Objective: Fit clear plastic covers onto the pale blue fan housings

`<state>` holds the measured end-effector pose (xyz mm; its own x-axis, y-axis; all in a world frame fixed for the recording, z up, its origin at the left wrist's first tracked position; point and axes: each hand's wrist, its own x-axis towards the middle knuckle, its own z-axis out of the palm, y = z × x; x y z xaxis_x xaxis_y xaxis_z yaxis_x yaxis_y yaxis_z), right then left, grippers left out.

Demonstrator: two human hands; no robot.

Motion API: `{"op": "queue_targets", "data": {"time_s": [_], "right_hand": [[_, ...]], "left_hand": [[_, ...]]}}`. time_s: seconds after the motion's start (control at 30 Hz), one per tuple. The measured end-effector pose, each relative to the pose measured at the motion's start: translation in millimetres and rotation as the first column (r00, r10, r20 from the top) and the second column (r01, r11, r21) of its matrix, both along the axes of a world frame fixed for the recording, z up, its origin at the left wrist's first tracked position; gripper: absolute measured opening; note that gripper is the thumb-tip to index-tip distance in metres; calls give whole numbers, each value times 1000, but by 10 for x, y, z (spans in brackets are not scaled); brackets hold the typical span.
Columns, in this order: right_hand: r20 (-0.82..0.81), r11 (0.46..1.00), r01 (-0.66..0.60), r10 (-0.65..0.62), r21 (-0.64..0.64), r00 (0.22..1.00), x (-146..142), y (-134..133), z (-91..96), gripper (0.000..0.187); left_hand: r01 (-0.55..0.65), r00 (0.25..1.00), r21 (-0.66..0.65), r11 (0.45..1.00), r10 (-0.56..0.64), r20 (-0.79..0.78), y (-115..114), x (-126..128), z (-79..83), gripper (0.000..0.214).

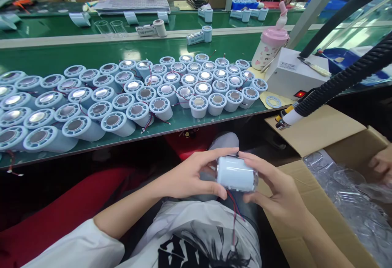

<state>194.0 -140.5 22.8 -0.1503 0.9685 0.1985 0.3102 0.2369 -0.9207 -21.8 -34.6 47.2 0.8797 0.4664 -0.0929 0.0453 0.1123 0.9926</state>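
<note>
Beside the green tabletop (101, 50), the left hand (194, 175) and right hand (278, 188) hold a clear-cased blue cylinder (235, 173) in their shared grip.

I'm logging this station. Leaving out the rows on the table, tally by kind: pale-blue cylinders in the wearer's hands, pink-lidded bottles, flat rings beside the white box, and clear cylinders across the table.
Pale-blue cylinder: 1
Pink-lidded bottle: 1
Flat ring: 1
Clear cylinders: 2
Total: 5
</note>
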Motion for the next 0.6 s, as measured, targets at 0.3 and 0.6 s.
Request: {"op": "queue_targets", "data": {"time_s": [0.3,0.6], "right_hand": [[-352,901,-5,-164,-433,922,-71,-7,45,55],[-569,798,-179,-234,-576,788,-89,29,-91,52]], "left_hand": [[75,996,-168,983,-66,59,-36,6,-109,80],[19,995,-10,1000,-20,-101,-38,98,-159,86]]}}
